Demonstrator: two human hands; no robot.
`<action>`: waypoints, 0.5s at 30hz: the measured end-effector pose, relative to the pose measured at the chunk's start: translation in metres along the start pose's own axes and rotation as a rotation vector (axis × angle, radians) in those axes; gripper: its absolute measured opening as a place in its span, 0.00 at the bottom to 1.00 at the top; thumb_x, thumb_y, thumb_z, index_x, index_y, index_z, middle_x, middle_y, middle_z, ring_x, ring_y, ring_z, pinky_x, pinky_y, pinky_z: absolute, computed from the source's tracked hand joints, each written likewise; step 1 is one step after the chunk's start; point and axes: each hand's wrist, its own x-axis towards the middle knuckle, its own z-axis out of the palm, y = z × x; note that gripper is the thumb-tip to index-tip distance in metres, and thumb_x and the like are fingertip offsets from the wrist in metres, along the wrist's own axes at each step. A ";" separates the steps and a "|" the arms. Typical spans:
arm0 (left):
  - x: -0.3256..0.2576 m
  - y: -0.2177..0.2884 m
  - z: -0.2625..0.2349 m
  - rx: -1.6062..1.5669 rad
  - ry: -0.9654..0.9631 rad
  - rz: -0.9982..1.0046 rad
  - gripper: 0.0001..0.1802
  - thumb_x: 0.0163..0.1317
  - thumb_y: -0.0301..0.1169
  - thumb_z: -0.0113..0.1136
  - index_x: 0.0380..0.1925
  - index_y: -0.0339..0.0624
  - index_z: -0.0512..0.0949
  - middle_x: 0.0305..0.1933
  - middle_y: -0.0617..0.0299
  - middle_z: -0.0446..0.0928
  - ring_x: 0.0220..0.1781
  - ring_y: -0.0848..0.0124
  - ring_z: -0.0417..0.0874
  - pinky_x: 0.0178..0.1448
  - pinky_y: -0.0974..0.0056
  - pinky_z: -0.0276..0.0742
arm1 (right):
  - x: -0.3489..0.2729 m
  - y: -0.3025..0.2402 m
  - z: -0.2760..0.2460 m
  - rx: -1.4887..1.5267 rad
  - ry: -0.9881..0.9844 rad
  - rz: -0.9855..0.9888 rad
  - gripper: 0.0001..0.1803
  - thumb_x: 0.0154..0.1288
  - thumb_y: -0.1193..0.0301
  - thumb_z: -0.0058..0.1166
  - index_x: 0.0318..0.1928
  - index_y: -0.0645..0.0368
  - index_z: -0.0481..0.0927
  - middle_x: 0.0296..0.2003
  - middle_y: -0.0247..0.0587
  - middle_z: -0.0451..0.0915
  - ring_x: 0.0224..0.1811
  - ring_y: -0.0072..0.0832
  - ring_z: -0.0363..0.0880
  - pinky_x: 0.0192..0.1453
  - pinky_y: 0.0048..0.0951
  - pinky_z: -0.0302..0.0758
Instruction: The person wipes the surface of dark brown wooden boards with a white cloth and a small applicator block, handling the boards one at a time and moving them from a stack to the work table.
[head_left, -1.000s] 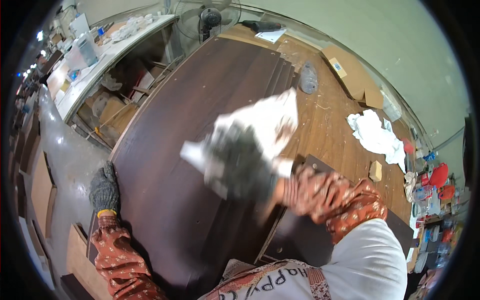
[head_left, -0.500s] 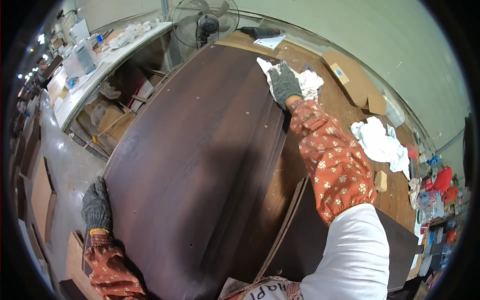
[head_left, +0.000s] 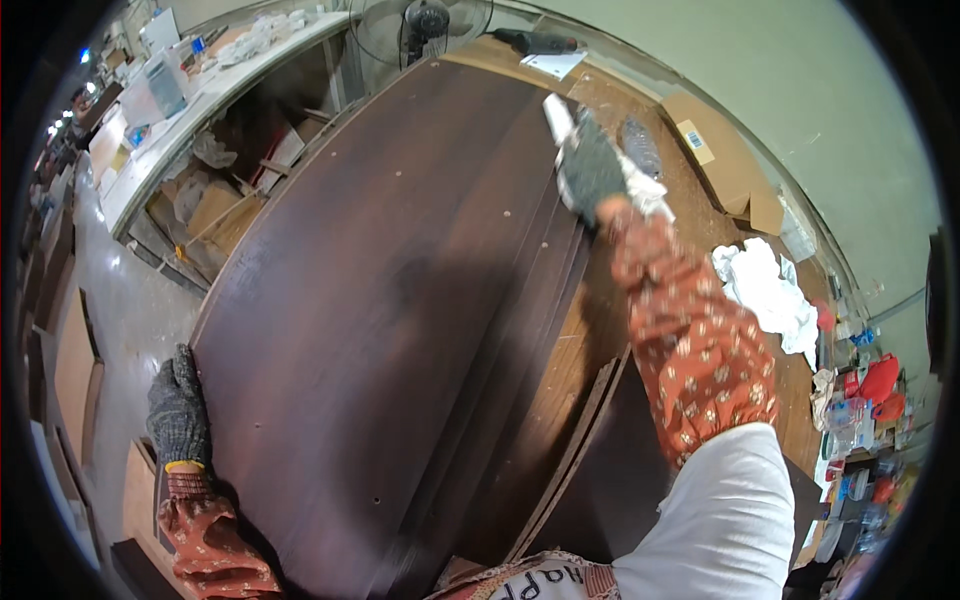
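Note:
A large dark brown wooden panel (head_left: 330,280) with small round holes lies in front of me. My left hand (head_left: 180,410), in a grey knit glove, rests along the panel's left edge with its fingers stretched out. At the far right edge of the panel, my right hand (head_left: 593,165), also gloved and somewhat blurred, holds a white rag (head_left: 556,118) against the edge. Parts of the rag stick out on both sides of the glove. The right hand's fingertips are hard to make out.
Beyond the rag lie a clear plastic bottle (head_left: 641,148), a cardboard piece (head_left: 722,160) and a crumpled white cloth (head_left: 768,290). A dark power tool (head_left: 540,42) and a fan (head_left: 427,20) stand at the back. Another dark panel (head_left: 610,470) lies right; a cluttered white bench (head_left: 215,110) stands left.
My right hand has shifted with the rag, and the rag is more bunched under the glove. The bottle beyond it shows more fully. My left hand stays at the panel's edge while the view has tilted.

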 end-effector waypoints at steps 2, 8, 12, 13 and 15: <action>0.004 -0.028 0.014 0.202 0.170 0.269 0.25 0.69 0.48 0.36 0.55 0.42 0.70 0.52 0.47 0.73 0.53 0.51 0.73 0.55 0.53 0.69 | 0.043 0.019 0.010 0.406 -0.309 0.418 0.23 0.62 0.63 0.41 0.56 0.61 0.66 0.54 0.62 0.68 0.58 0.52 0.68 0.56 0.50 0.67; 0.003 0.000 -0.001 0.169 0.087 0.139 0.27 0.69 0.49 0.35 0.55 0.43 0.71 0.54 0.47 0.73 0.55 0.51 0.72 0.56 0.53 0.69 | 0.047 0.042 0.056 0.283 -0.165 0.433 0.23 0.65 0.60 0.40 0.57 0.57 0.64 0.57 0.59 0.66 0.59 0.50 0.67 0.58 0.51 0.65; 0.005 -0.010 0.004 0.038 0.083 0.065 0.32 0.67 0.55 0.35 0.49 0.41 0.75 0.52 0.45 0.74 0.54 0.49 0.73 0.57 0.52 0.67 | -0.033 -0.028 -0.033 -0.090 0.111 -0.184 0.20 0.63 0.67 0.40 0.51 0.67 0.69 0.37 0.51 0.72 0.39 0.44 0.72 0.42 0.44 0.68; -0.002 -0.011 -0.003 0.067 0.092 0.028 0.32 0.67 0.55 0.34 0.48 0.40 0.75 0.51 0.45 0.74 0.53 0.48 0.73 0.56 0.51 0.67 | -0.049 -0.067 -0.115 0.025 -0.090 -0.148 0.19 0.62 0.68 0.41 0.50 0.68 0.70 0.35 0.52 0.72 0.37 0.44 0.71 0.42 0.43 0.67; -0.003 0.000 -0.004 0.056 0.114 0.098 0.30 0.67 0.53 0.34 0.46 0.40 0.75 0.48 0.44 0.75 0.50 0.47 0.74 0.54 0.50 0.68 | -0.111 -0.095 -0.114 0.338 0.272 -0.106 0.24 0.59 0.69 0.45 0.54 0.73 0.67 0.38 0.56 0.73 0.41 0.47 0.72 0.49 0.47 0.67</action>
